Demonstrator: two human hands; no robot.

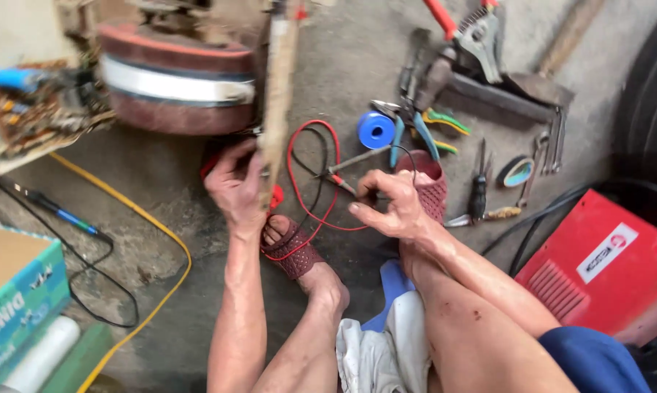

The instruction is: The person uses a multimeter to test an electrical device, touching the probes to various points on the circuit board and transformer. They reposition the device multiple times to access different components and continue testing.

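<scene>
My left hand (234,185) grips a red test probe beside a worn wooden strip (279,94) that stands in front of a round red-and-white motor housing (175,76). My right hand (390,204) pinches the other thin probe (343,182), its tip pointing left. Red and black test leads (310,182) loop on the concrete floor between both hands. My feet in maroon sandals (295,251) rest just below the hands.
Pliers with blue-green handles (416,135), a blue solder spool (376,129), screwdrivers (477,193) and wrenches lie at the upper right. A red machine case (598,273) sits at the right. A yellow cable (164,240) crosses the floor; a teal box (15,306) is at the left.
</scene>
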